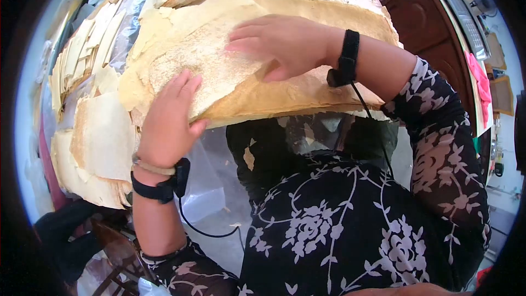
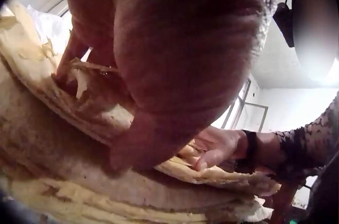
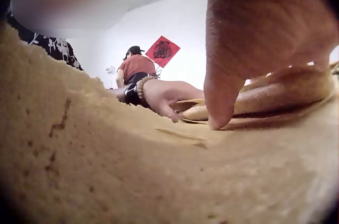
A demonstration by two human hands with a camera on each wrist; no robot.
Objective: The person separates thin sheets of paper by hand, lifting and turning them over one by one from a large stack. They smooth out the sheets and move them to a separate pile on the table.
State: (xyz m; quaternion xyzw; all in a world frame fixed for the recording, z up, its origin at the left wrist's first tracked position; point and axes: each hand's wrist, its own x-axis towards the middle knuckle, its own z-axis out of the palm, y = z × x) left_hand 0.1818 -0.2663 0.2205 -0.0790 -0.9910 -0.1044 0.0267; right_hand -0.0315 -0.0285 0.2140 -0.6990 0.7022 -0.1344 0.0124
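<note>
Touching the bumpy sheet (image 1: 205, 44), the left hand (image 1: 168, 119) and right hand (image 1: 290, 43) are lying nearly straight-fingered, and it is looking light, easily torn, best held by its edge.

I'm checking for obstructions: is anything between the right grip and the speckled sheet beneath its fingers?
Nothing visible. The right grip reaches directly over the speckled sheet; blur hides whether its fingers touch. The left grip lies toward the sheet's near left, apart from the right.
</note>
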